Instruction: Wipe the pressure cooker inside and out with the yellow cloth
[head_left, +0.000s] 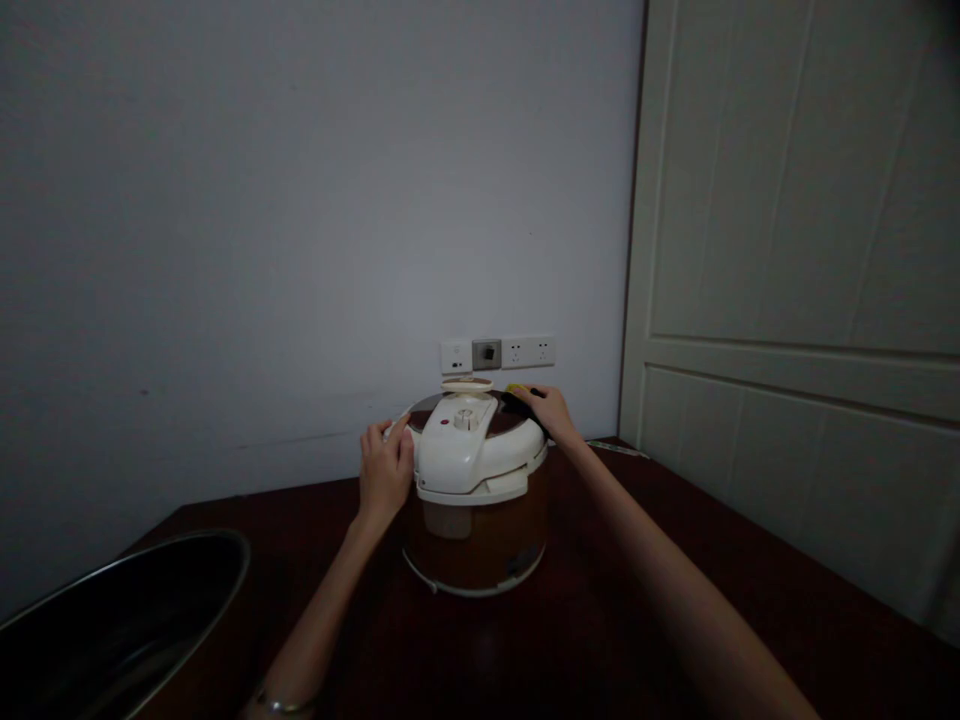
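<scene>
A white and brown electric pressure cooker stands upright on the dark red table, its white lid shut, with a knob and a small red light on top. My left hand rests against the left rim of that lid, fingers apart. Over at the lid's far right edge, my right hand is closed on a black and yellow cloth, pressing it to the lid. Part of the cloth is hidden by the fingers.
A large dark pot with a metal rim stands at the lower left. Behind the cooker, wall sockets line the pale wall. A white panelled door borders the table on the right. Some cord-like strip lies near the back right corner.
</scene>
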